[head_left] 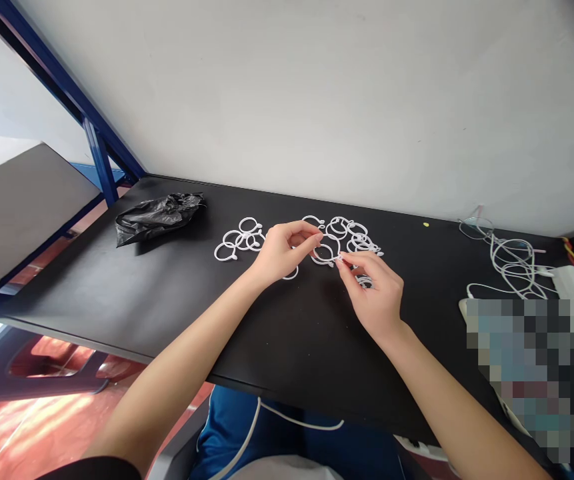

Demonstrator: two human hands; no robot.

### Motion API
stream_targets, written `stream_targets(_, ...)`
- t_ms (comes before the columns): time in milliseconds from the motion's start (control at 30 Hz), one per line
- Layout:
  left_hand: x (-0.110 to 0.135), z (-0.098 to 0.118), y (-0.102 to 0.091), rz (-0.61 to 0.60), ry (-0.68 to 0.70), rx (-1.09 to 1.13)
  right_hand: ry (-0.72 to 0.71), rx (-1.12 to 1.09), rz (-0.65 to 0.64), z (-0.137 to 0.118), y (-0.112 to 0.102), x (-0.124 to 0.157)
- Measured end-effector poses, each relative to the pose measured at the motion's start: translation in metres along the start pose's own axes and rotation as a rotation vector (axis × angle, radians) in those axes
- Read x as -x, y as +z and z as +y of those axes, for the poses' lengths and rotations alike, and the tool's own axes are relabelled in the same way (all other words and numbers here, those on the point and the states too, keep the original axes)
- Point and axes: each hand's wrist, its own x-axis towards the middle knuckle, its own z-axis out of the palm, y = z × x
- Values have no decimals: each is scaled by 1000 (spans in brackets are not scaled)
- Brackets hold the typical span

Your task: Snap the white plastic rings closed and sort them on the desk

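Centre frame, I see the left hand and right hand both pinching one thin, white, round ring.

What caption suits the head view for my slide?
Left hand and right hand pinch one white ring over a black table bearing more white rings and a crumpled plastic bag.
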Motion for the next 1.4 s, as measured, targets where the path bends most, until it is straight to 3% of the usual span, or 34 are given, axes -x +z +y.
stream_targets(767,3,4,1,-3,-1,-120,13,-39,-45,-3,-1,1)
stream_targets(1400,6,10,5,-4,29,-140,24,-32,5,-1,-1,5)
